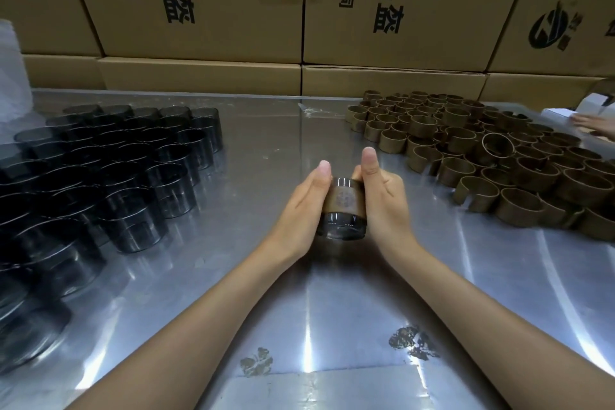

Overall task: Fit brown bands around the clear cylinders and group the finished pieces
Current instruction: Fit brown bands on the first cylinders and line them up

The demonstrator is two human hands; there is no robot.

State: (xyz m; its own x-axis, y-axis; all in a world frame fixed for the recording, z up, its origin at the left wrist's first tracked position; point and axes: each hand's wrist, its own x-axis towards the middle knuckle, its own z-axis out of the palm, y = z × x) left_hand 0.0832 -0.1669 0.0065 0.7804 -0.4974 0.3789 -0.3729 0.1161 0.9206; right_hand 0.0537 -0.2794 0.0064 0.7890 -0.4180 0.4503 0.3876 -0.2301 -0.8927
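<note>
Cylinder with brown band round its middle, held above the counter between left hand and right hand, fingers curled about its sides, axis pointing away, bare cylinders left, loose bands right.

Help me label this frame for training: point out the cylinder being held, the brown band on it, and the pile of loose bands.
held cylinder (339, 226), head view, on its dark glass lower part.
brown band (342, 199), head view, on its printed front.
pile of loose bands (499, 156), head view, on a band mid-pile.
</note>
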